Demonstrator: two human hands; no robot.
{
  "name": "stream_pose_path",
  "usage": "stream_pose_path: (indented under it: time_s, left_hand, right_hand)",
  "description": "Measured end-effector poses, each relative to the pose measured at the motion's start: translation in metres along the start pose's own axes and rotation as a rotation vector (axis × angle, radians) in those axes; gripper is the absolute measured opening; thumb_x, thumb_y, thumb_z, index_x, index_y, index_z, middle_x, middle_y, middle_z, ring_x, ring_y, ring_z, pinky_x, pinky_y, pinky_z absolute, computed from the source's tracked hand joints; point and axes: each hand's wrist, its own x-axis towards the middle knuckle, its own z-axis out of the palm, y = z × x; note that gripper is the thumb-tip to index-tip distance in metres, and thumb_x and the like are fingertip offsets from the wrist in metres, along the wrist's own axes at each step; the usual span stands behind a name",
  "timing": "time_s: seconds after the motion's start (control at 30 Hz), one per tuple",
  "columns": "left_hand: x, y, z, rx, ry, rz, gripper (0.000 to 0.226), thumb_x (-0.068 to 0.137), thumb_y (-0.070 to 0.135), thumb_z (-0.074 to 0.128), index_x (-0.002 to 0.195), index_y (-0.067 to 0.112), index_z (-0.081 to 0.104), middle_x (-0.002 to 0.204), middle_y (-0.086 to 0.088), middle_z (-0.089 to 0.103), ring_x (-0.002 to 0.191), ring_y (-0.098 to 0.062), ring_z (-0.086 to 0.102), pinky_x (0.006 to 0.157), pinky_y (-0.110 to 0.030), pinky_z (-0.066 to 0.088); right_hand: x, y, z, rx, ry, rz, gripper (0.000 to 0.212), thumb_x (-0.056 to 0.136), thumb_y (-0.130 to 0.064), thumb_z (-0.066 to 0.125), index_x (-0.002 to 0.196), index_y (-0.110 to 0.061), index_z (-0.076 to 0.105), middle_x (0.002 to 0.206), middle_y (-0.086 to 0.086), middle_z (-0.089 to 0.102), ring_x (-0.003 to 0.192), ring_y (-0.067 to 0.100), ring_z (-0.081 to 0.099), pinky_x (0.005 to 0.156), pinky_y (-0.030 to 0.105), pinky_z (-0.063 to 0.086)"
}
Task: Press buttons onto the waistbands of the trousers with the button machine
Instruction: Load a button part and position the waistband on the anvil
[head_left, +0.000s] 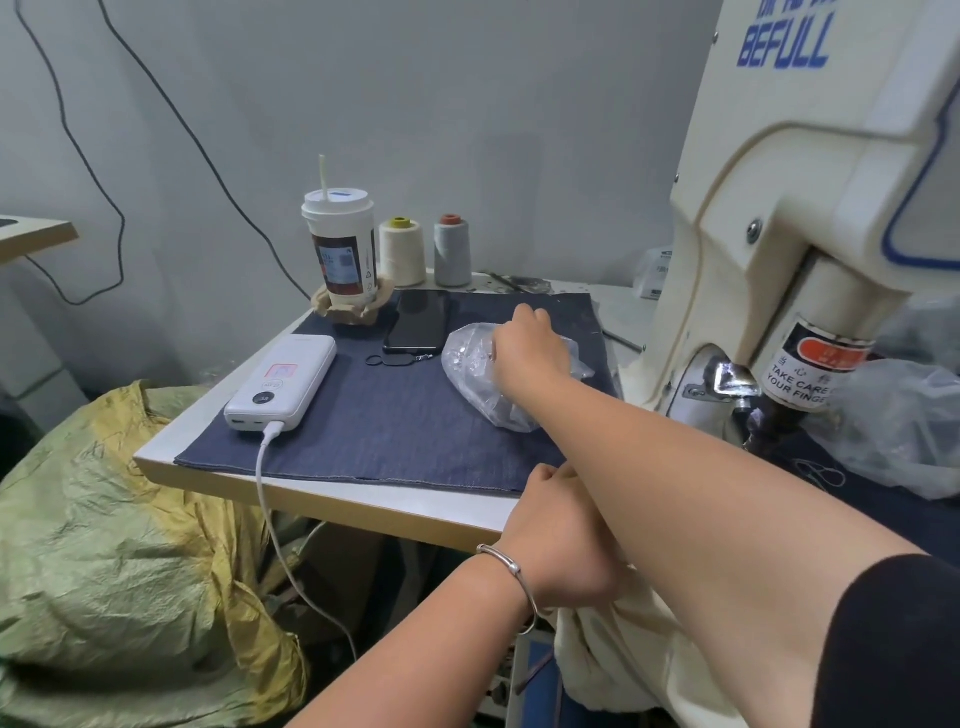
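From the head view, I have my right hand (524, 343) stretched across to the clear plastic bag (470, 371) on the denim cloth (395, 415), fingers curled down into its mouth; I judge I'm fishing for buttons, though what they pinch I cannot tell. The bag lies there so the supply stays within reach of the button machine (779, 291) just to its right. My left hand (558, 540) sits low at the table edge (332, 499) under the crossing forearm, apparently gripping the cream trousers (613, 654) so the waistband stays ready; its fingers are hidden. The phone (418, 322), power bank (283, 382) and cup (340, 244) sit back, apart from the machine.
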Motion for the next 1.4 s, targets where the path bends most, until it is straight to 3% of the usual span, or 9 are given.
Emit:
stream_pose_path:
  time_s: [0.23,0.4,0.47,0.57,0.7,0.83,1.0,1.27,1.4]
  left_hand:
    - [0.002,-0.003,0.008,0.017,0.002,-0.071,0.032,0.070,0.021,0.060,0.059,0.027,0.030,0.062,0.014,0.034,0.064,-0.009,0.032,0.073,-0.032,0.027]
    - [0.002,0.006,0.001,-0.068,-0.054,-0.137,0.030,0.067,0.022,0.055,0.058,0.030,0.028,0.058,0.007,0.033,0.072,-0.032,0.044,0.067,-0.030,0.025]
    - [-0.001,0.006,0.001,-0.166,-0.098,-0.241,0.010,0.071,0.020,0.058,0.081,0.020,0.059,0.085,-0.013,0.059,0.100,-0.042,0.052,0.076,-0.035,0.039]
    - [-0.008,0.001,0.003,-0.220,-0.155,-0.345,0.058,0.088,0.020,0.062,0.141,0.002,0.043,0.146,-0.012,0.045,0.136,-0.025,0.041,0.089,-0.007,0.034]
    - [-0.003,0.016,-0.004,-0.171,-0.071,-0.260,0.057,0.075,0.046,0.036,0.115,0.014,0.062,0.113,-0.002,0.059,0.109,-0.021,0.053,0.089,-0.030,0.040]
    - [0.002,0.012,-0.004,-0.014,-0.106,-0.214,0.015,0.055,0.027,0.047,0.070,0.024,0.047,0.074,0.015,0.038,0.074,0.005,0.036,0.067,-0.017,0.021]
    - [0.003,0.015,-0.002,-0.049,-0.118,-0.224,0.015,0.048,0.024,0.044,0.062,0.025,0.038,0.072,0.017,0.037,0.073,0.004,0.035,0.070,-0.006,0.023]
    - [0.005,0.018,0.000,-0.043,-0.115,-0.246,0.014,0.048,0.024,0.044,0.061,0.026,0.040,0.073,0.018,0.038,0.074,0.005,0.036,0.067,-0.007,0.023]
    - [0.006,0.014,0.002,-0.008,-0.143,-0.224,0.011,0.048,0.026,0.043,0.058,0.026,0.037,0.075,0.019,0.040,0.077,0.005,0.035,0.074,-0.008,0.022]
  right_hand:
    - [-0.019,0.003,-0.016,-0.136,0.228,-0.302,0.023,0.093,-0.011,0.050,0.110,-0.010,0.064,0.135,0.007,0.039,0.123,0.028,0.035,0.079,0.031,0.032]
    - [-0.044,0.002,-0.033,0.334,0.261,-0.094,0.014,0.094,-0.018,0.055,0.098,-0.011,0.066,0.121,0.003,0.046,0.114,0.022,0.039,0.079,0.028,0.035]
    - [-0.070,0.000,-0.040,0.595,0.280,-0.043,0.009,0.092,-0.015,0.056,0.090,-0.009,0.064,0.112,0.004,0.051,0.108,0.021,0.044,0.084,0.025,0.034]
    - [-0.135,0.000,-0.055,0.936,0.268,-0.055,0.007,0.088,-0.010,0.061,0.082,-0.013,0.060,0.096,0.000,0.056,0.093,0.014,0.053,0.084,0.027,0.042]
    - [-0.219,0.034,-0.074,1.199,0.303,-0.048,0.013,0.084,-0.010,0.066,0.076,-0.019,0.063,0.086,-0.006,0.061,0.081,0.008,0.060,0.075,0.023,0.048]
    - [-0.254,0.104,-0.087,1.084,0.404,-0.060,0.012,0.087,-0.008,0.065,0.080,-0.018,0.063,0.089,-0.008,0.060,0.080,0.010,0.061,0.067,0.014,0.048]
    - [-0.235,0.169,-0.084,0.806,0.447,0.033,0.017,0.087,-0.007,0.067,0.080,-0.021,0.061,0.087,-0.009,0.059,0.076,0.005,0.057,0.066,0.006,0.042]
    - [-0.200,0.177,-0.077,0.956,0.235,-0.014,0.008,0.082,-0.002,0.071,0.078,-0.003,0.065,0.091,0.006,0.063,0.075,0.008,0.057,0.064,0.010,0.042]
    - [-0.192,0.177,-0.077,0.951,0.165,-0.025,0.006,0.081,-0.006,0.074,0.080,-0.005,0.067,0.096,-0.004,0.061,0.081,0.009,0.059,0.071,0.028,0.047]
